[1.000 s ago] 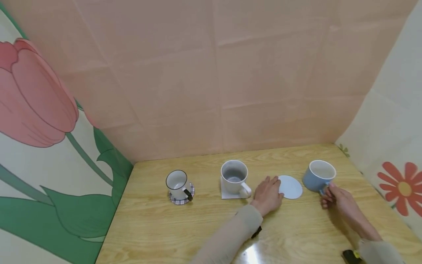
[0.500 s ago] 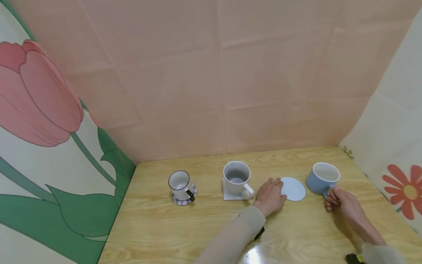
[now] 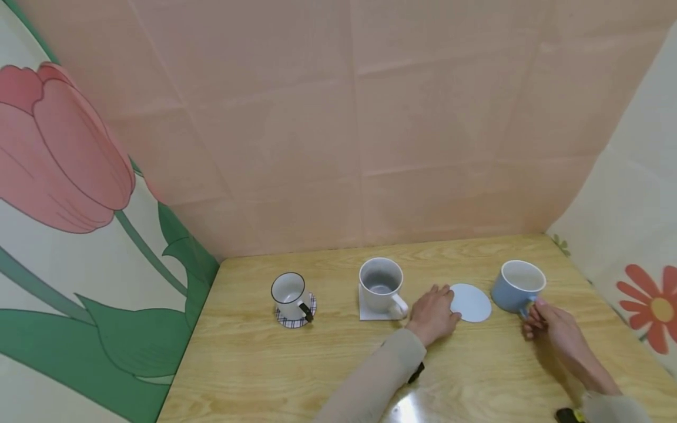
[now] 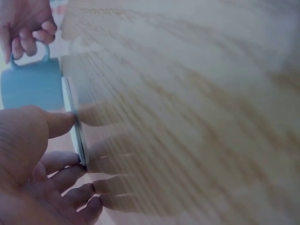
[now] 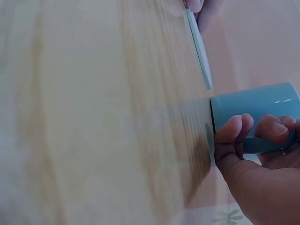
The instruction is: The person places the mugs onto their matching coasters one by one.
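Note:
A blue mug (image 3: 515,288) with a pale inside stands upright at the right of the table. My right hand (image 3: 563,338) holds its handle, fingers curled around it, as the right wrist view also shows. Left of the mug a pale round coaster (image 3: 472,304) lies on the wood. Its left edge is between the thumb and index finger of my left hand (image 3: 433,314); the left wrist view shows both touching the rim of the coaster (image 4: 75,124), other fingertips on the table. A small gap separates coaster and blue mug.
A white mug (image 3: 378,288) stands on a square white coaster (image 3: 368,311) just left of my left hand. Farther left, a small dark-rimmed mug (image 3: 288,294) is on a checked round coaster (image 3: 285,322). A pink backdrop (image 3: 317,147) borders the wooden table (image 3: 264,376) behind.
The head view has shifted slightly, so everything sits a little farther right in it. Hands, mugs and coasters keep the same places relative to each other.

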Demonstrator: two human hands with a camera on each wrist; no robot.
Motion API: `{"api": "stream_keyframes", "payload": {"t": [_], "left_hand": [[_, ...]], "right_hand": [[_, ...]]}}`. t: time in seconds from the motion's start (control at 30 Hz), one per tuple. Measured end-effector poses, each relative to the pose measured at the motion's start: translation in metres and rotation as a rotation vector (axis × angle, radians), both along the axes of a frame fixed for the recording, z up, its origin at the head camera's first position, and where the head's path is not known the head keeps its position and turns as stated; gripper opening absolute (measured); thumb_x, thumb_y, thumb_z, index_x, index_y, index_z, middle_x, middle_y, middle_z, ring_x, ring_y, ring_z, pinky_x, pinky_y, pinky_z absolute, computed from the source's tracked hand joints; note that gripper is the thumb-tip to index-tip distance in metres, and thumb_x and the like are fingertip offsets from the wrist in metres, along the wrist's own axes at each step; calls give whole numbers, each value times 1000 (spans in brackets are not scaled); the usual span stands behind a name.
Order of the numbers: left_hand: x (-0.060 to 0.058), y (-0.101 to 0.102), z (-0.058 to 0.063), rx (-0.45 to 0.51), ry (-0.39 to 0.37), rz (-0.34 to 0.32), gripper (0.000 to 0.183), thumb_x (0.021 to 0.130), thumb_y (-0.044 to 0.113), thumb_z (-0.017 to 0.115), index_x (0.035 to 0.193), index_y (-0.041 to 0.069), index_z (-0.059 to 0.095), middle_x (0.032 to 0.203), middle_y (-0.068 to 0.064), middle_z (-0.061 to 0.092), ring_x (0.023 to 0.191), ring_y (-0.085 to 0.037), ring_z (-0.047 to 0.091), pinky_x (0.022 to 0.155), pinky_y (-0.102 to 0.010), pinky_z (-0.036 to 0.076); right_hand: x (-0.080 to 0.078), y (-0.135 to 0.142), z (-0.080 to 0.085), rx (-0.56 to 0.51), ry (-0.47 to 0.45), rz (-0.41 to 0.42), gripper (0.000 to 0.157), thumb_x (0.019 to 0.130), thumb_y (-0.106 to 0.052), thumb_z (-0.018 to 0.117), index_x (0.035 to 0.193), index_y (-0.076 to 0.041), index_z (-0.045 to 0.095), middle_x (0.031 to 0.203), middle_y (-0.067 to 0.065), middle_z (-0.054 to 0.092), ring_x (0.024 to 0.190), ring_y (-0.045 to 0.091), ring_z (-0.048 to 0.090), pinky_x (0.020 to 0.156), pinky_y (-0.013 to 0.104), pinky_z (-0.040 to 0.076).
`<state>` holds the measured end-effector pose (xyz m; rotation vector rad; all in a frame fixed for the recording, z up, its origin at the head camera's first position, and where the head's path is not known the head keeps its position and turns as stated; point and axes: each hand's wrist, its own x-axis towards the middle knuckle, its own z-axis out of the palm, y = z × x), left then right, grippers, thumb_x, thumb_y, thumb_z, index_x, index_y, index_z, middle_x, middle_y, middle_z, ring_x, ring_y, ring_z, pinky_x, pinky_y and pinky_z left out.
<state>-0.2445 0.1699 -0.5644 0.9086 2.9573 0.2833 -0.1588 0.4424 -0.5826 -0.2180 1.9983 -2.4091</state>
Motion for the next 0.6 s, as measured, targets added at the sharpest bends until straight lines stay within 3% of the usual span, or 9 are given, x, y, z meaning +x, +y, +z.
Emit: {"api": "stream_keyframes", "payload": {"t": [0.23, 0.6], "left_hand": [[-2, 1, 2, -13, -9, 11, 53, 103, 53, 65, 150, 29, 60, 161, 14, 53, 151, -11, 47, 118, -22, 46], [-1, 1, 2, -15, 20, 10, 52, 102, 54, 67, 148, 31, 62, 158, 16, 55, 149, -10, 51, 114, -23, 50]], "right_hand": [[-2, -1, 5, 26, -29, -60, 40, 119, -25, 30, 90, -3, 48, 78, 0, 45, 73, 18, 57, 61, 30, 52], [-2, -2, 10, 40, 1, -71, 42, 119, -22, 29, 89, 3, 44, 80, 2, 47, 76, 18, 61, 64, 29, 55]]}}
